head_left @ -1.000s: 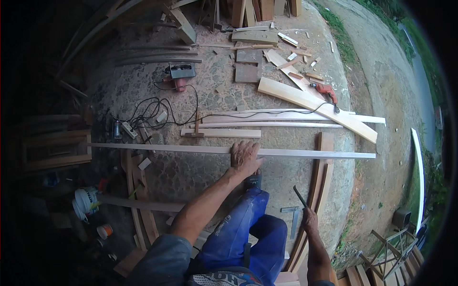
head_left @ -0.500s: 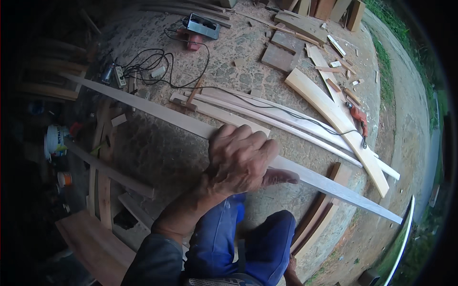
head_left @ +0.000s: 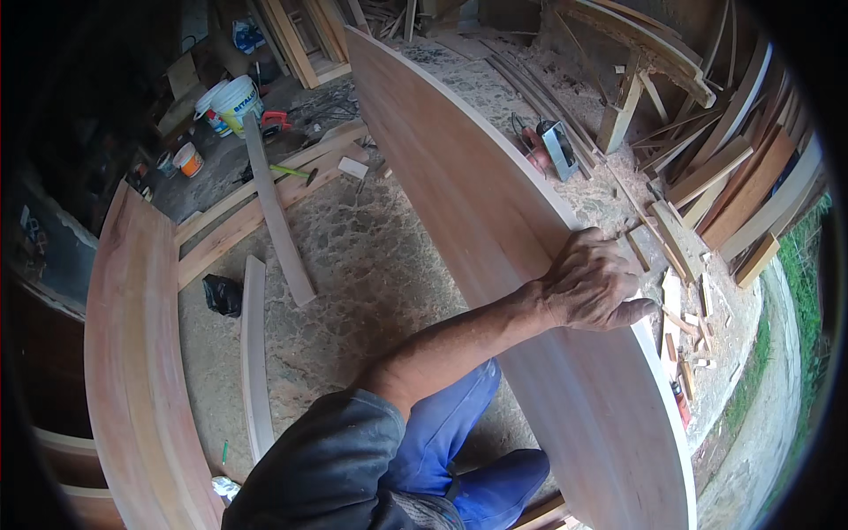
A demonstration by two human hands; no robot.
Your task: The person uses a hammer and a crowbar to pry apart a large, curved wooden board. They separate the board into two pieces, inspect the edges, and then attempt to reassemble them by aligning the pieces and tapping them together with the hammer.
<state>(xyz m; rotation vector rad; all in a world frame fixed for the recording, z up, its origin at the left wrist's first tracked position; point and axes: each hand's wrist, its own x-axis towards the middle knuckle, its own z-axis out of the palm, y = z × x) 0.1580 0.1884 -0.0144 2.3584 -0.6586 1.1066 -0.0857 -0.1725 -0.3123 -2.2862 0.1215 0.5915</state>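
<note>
A wide reddish wooden board [head_left: 495,221] runs from the top centre down to the lower right, close under the camera. My left hand [head_left: 592,287] reaches across it from the lower left, with its fingers curled over the board's far edge and the thumb pointing right. The forearm lies over the board's face. My dark grey sleeve and blue trouser legs show at the bottom. My right hand is out of the picture.
Another wide board [head_left: 132,353] curves along the left. Narrow slats [head_left: 254,353] lie on the stone floor beside a black bag [head_left: 223,294]. White buckets [head_left: 234,97] stand at the upper left. An electric planer [head_left: 556,150] and stacked offcuts [head_left: 733,177] lie beyond the board.
The view has swung round. My left hand, which earlier pressed on a long narrow slat on the floor, now grips the edge of a wide board. The right hand has left the picture.
</note>
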